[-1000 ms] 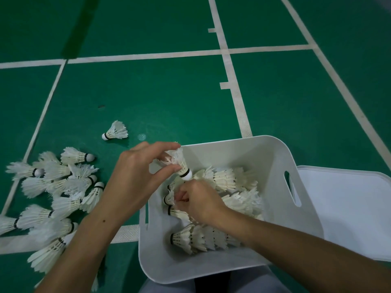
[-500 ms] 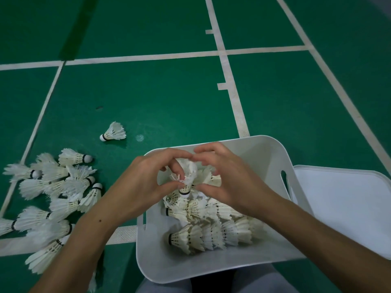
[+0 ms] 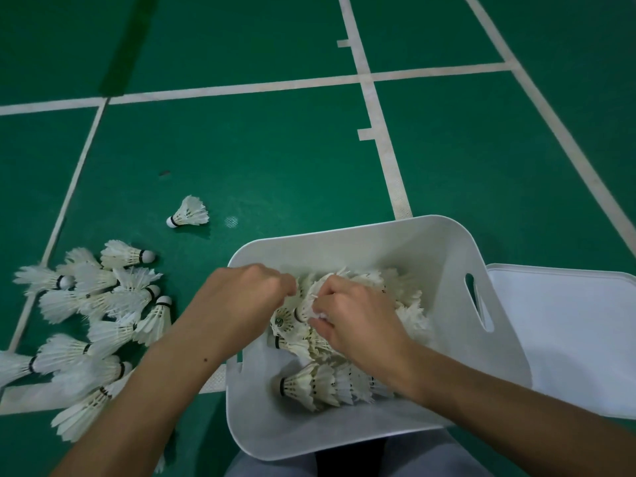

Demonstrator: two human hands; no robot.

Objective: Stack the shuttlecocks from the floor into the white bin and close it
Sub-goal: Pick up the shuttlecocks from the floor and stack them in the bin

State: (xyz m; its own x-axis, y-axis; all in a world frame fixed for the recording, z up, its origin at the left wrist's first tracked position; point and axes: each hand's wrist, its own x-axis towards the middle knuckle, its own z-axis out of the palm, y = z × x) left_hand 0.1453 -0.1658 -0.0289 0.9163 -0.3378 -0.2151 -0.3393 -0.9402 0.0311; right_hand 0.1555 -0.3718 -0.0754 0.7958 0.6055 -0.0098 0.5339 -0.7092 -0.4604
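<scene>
A white bin (image 3: 395, 242) stands on the green floor in front of me, holding rows of nested white shuttlecocks (image 3: 327, 387). Both hands reach inside it over an upper row. My left hand (image 3: 241, 304) has its fingers curled at the feathers of a shuttlecock (image 3: 309, 290) at the row's left end. My right hand (image 3: 358, 318) pinches the same shuttlecock from the right. A pile of loose shuttlecocks (image 3: 103, 304) lies on the floor to the left. One lone shuttlecock (image 3: 189, 213) lies farther off.
The bin's white lid (image 3: 568, 339) lies flat on the floor against the bin's right side. White court lines (image 3: 378, 115) cross the green floor. My grey-clad lap (image 3: 344, 463) shows below the bin.
Both hands have lowered into the bin with the shuttlecock, from held above the rows to pressed down onto the upper row. The pile on the floor has not moved.
</scene>
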